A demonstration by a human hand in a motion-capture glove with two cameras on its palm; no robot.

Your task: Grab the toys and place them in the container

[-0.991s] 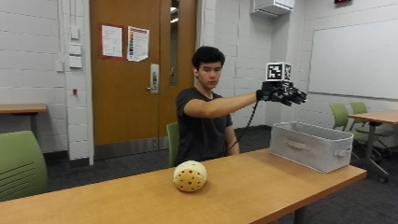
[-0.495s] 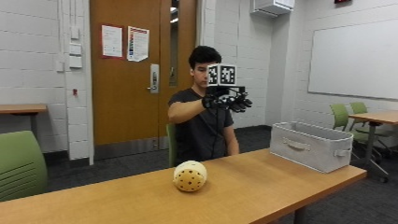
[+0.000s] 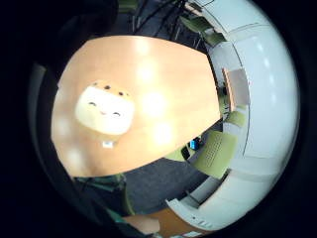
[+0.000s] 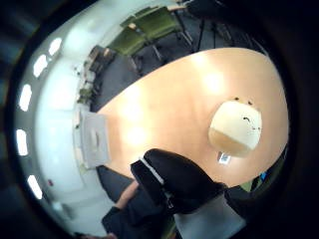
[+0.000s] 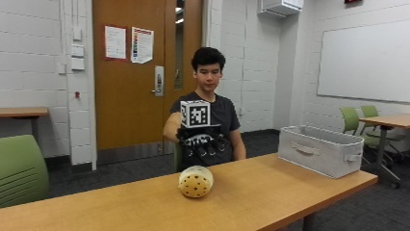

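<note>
A round cream plush toy [image 5: 195, 182] with dark spots lies on the wooden table [image 5: 275, 192], near its middle. Both palm views look down on the toy [image 3: 105, 109] [image 4: 236, 128] and show its smiling face. My gloved right hand [image 5: 201, 142] hangs in the air just above and behind the toy, fingers pointing down and relaxed, holding nothing. The black thumb [image 4: 174, 180] shows in the thumb side view. A grey fabric container [image 5: 320, 149] with handles stands at the table's right end, well apart from the toy.
Green chairs [image 5: 21, 169] stand at the left, and more by another table [image 5: 384, 120] at the right. The person sits behind the table, in front of a wooden door [image 5: 137, 77]. A whiteboard hangs on the right wall.
My hand has swung from above the container at the right, across to the left and down, and now hovers just over the plush toy. The toy has not moved.
</note>
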